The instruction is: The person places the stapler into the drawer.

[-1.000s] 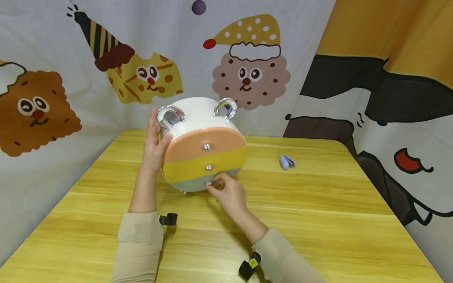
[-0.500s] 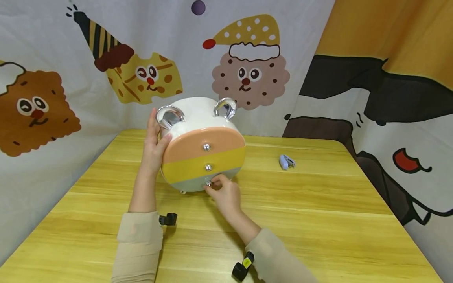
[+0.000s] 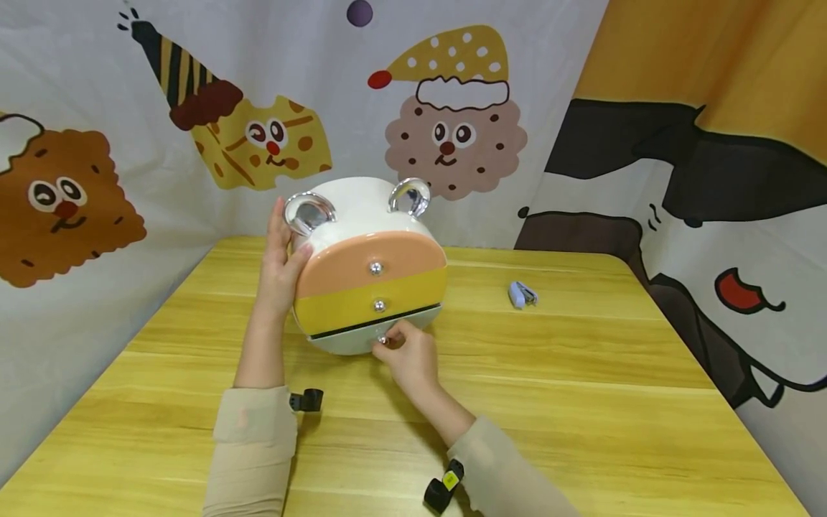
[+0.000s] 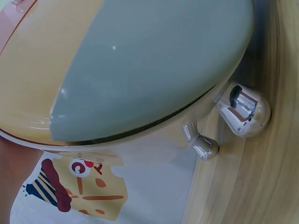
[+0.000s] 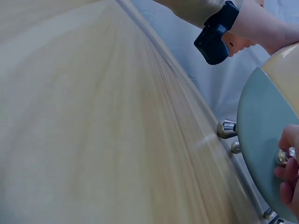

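Note:
A rounded drawer box with a white body, silver ear-shaped rings and an orange, yellow and grey-green front stands on the table. My left hand rests along its left side, thumb at the front edge. With thumb and fingertips, my right hand pinches the round silver knob of the bottom drawer. That drawer stands slightly out, a dark gap along its top edge. In the right wrist view the fingers close round the knob. Small silver feet show under the box in the left wrist view.
A small lavender stapler lies to the right on the wooden table. Behind the table hangs a cloth printed with cartoon biscuits. Black cameras sit at both wrists.
The bottom drawer has come out a little toward me, opening a dark gap above it. My right hand has shifted slightly left, still pinching the knob. The left hand stays in place.

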